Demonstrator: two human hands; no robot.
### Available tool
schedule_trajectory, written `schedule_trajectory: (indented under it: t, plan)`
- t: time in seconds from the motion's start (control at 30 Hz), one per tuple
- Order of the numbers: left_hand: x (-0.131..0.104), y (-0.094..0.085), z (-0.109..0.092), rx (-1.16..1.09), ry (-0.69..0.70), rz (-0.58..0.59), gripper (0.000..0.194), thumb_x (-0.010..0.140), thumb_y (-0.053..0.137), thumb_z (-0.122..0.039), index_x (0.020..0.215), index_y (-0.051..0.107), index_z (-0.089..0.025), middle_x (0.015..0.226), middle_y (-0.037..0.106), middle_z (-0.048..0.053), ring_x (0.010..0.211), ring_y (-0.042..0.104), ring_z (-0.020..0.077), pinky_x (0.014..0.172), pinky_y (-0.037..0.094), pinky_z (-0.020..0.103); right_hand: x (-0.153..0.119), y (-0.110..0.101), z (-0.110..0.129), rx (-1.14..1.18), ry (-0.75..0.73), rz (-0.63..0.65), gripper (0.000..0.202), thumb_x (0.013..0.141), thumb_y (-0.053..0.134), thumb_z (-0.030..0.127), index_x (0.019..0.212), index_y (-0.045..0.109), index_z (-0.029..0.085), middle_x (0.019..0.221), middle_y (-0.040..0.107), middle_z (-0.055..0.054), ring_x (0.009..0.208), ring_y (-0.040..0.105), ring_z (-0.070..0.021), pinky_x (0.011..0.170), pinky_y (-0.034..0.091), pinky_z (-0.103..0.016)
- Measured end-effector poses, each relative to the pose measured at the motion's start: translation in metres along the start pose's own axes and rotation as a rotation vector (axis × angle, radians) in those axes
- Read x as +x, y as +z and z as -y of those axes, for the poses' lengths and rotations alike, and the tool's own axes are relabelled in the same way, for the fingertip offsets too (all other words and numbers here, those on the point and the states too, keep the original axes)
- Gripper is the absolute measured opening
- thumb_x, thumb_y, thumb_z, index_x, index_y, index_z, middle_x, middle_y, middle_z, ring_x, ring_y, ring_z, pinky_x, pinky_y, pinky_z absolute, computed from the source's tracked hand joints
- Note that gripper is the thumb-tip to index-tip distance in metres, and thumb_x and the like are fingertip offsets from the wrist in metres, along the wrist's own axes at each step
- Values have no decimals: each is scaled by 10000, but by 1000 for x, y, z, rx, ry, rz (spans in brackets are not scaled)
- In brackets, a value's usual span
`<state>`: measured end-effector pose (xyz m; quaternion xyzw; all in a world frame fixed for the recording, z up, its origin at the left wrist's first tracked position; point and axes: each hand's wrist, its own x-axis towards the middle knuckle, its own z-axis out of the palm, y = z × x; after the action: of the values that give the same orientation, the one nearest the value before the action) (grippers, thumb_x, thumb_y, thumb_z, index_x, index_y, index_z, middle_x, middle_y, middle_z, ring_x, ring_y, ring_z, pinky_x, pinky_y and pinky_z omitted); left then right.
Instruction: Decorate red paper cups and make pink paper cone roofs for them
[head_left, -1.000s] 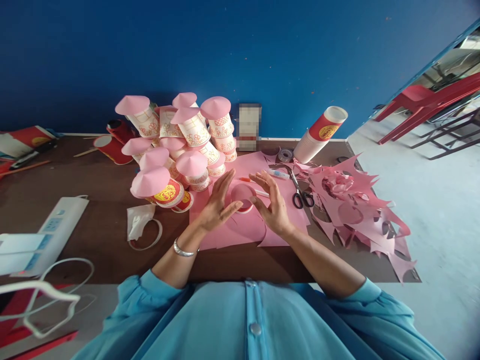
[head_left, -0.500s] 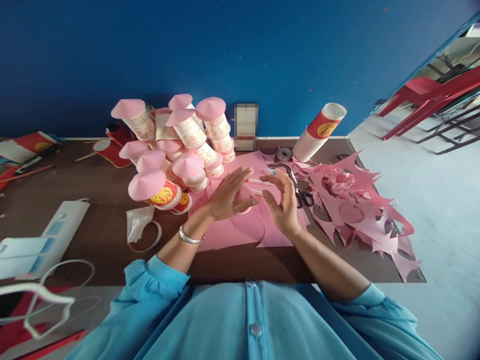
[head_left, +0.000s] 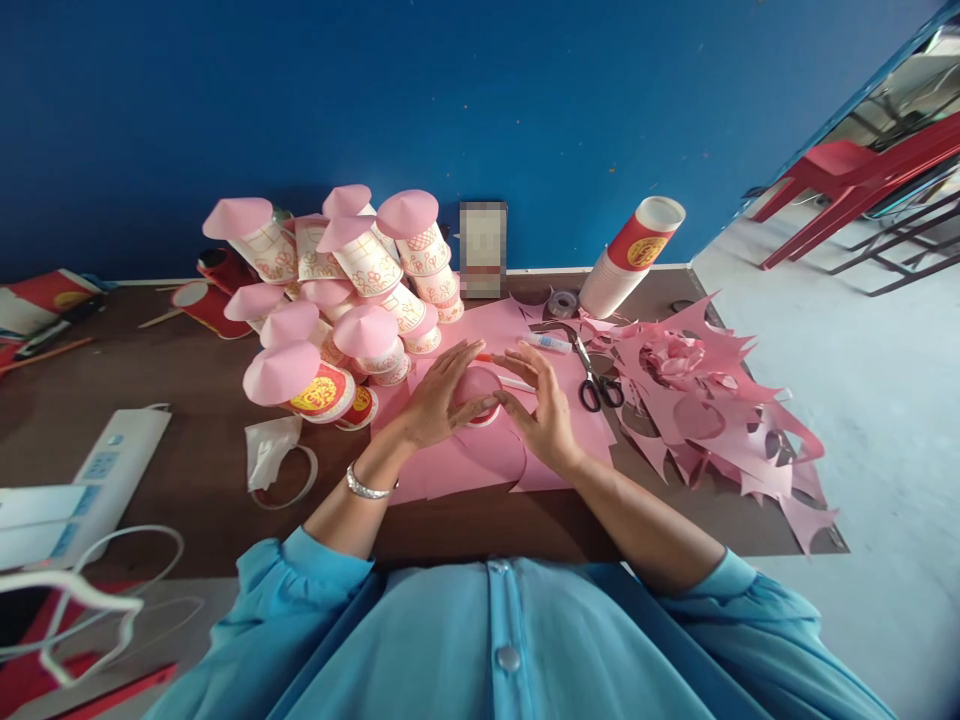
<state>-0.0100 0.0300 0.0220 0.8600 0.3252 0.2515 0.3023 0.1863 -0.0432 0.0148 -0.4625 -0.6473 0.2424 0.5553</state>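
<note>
A pink paper cone [head_left: 478, 383] sits between my hands, with a bit of red and white cup rim showing beneath it. My left hand [head_left: 442, 395] curves along the cone's left side, its fingers stretched out and its thumb crossing the near edge. On the right, my right hand [head_left: 546, 410] has its fingers spread, with its thumb tip close to the left thumb. Whether either palm touches the cone I cannot tell. Pink paper sheets [head_left: 442, 470] lie underneath. Just beyond the hands are a red-and-white pen [head_left: 516, 382] and a small glue tube [head_left: 547, 343].
Several cone-topped paper cups [head_left: 367, 260] stand stacked at the left. Black-handled scissors [head_left: 600, 390], a tape roll [head_left: 562, 303] and pink paper scraps [head_left: 705, 420] lie rightward. A tall cup stack [head_left: 630, 260] stands by the wall. A power strip [head_left: 112, 480] lies left.
My hands have drawn closer together around the cone, their thumbs nearly meeting in front. More of the cone, scissors and glue tube now shows. The view has shifted slightly.
</note>
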Motion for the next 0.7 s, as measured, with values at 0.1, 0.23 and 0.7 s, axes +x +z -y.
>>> schedule_trajectory:
  t: [0.1, 0.23, 0.7]
  plan:
    - [-3, 3, 1, 6, 7, -1, 739, 1005, 541, -592, 1609, 347, -213, 1641, 449, 190, 1570, 369, 329, 1284, 339, 562, -1, 5, -2, -58, -16, 62, 566, 1040, 598, 271, 1544, 342, 286, 1414, 697, -126, 1361, 647, -247, 1177, 494, -515]
    - [-3, 2, 0, 33, 41, -5, 723, 1009, 555, -556, 1611, 349, -212, 1627, 466, 196, 1559, 386, 334, 1268, 362, 577, -3, 8, -6, -131, 12, 87, 566, 1061, 541, 285, 1577, 309, 267, 1392, 717, -124, 1443, 571, -245, 1184, 481, -528]
    - [-6, 0, -2, 82, 62, -16, 694, 1017, 531, -564, 1591, 390, -201, 1612, 491, 186, 1553, 391, 344, 1268, 360, 595, -8, 4, -11, -305, -43, 130, 573, 1057, 509, 334, 1603, 352, 260, 1468, 662, -114, 1429, 573, -302, 1184, 475, -563]
